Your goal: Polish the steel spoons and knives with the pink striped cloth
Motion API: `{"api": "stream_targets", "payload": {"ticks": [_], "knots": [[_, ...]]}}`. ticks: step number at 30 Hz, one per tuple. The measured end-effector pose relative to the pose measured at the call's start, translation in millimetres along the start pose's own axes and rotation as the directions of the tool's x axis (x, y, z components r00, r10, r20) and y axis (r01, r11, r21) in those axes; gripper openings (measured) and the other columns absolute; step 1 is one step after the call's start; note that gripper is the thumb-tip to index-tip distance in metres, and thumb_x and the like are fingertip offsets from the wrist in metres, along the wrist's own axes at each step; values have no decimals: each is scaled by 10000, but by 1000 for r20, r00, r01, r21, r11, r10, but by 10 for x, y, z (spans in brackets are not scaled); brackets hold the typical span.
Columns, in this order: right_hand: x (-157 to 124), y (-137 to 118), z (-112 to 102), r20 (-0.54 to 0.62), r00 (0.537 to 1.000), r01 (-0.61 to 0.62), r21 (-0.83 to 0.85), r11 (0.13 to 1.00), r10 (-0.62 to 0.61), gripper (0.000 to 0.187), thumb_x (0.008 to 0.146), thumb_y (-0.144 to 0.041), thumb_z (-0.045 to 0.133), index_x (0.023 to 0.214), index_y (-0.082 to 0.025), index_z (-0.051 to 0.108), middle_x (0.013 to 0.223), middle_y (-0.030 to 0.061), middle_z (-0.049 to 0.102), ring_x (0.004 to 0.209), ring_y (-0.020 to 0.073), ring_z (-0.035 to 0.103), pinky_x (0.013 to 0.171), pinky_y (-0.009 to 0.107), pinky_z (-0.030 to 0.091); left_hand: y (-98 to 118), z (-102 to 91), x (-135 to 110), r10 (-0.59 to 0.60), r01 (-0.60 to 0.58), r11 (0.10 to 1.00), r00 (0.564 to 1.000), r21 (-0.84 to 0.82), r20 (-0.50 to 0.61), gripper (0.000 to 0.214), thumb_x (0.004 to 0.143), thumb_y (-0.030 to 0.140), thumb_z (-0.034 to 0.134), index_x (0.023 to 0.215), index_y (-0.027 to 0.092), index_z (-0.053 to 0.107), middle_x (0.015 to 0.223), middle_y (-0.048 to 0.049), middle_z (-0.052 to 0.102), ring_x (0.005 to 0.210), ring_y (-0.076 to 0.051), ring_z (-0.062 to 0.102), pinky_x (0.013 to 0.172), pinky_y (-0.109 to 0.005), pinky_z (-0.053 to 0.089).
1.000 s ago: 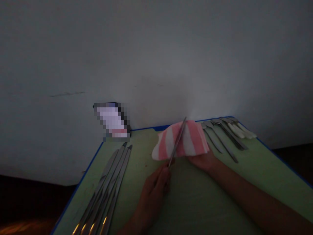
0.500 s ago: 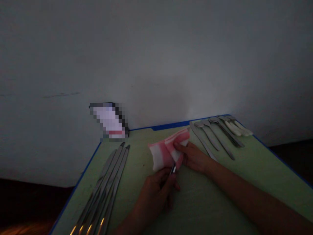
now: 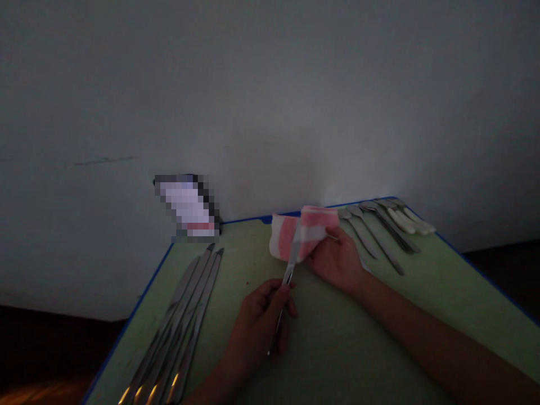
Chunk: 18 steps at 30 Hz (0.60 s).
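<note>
A metal table knife (image 3: 288,274) is gripped by its handle in my left hand (image 3: 262,315), its blade tilted up and away from me. My right hand (image 3: 336,260) holds a pink and white cloth (image 3: 317,228), fingers and thumb closed on its right part. The cloth opens out on both sides of the blade, which lies against it; the blade's tip is hard to make out. Several similar knives (image 3: 185,315) lie side by side on the table to the left of my left hand.
The light green table (image 3: 337,349) has a blue edge and stands against a grey wall (image 3: 270,101). Several spoons (image 3: 382,242) and white-handled cutlery (image 3: 405,219) lie at the back right. A blurred phone-like device (image 3: 188,205) leans at the back left.
My right hand has turned and opened the cloth out, lifting it slightly away. More of the knife's blade and handle now shows. The left hand has shifted slightly left.
</note>
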State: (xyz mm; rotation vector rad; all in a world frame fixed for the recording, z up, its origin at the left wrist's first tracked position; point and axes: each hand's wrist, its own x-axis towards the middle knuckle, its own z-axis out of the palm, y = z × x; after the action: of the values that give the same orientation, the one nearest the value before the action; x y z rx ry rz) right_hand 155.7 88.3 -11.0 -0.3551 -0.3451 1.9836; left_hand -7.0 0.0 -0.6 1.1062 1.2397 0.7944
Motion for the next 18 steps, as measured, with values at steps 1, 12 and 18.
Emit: {"api": "stream_targets", "payload": {"ticks": [1,12,18], "knots": [[-1,22,-2,9,1000,-21,-33,999,22,224,804,-270,452,915,-168,618,840,28,695,777,166,622,767,310,483,6,9,-5,3,-3,1000,1000,23,8,276,868,435,452,954,178,503,673,49,572,274,-34,420,252,-133,293],[-38,178,-5,63,995,-47,-428,902,81,161,755,-269,646,828,-126,636,706,26,669,684,142,617,696,269,473,-7,73,-54,23,-47,946,997,320,78,293,900,394,394,745,177,513,419,80,457,293,-66,424,316,-142,324],[36,108,-16,-168,985,4,-143,990,-28,149,837,-263,519,843,-148,613,725,24,676,665,131,615,657,255,484,11,53,-36,46,-45,996,999,76,1,262,878,418,434,951,178,509,641,54,544,287,-33,406,267,-131,292]]}}
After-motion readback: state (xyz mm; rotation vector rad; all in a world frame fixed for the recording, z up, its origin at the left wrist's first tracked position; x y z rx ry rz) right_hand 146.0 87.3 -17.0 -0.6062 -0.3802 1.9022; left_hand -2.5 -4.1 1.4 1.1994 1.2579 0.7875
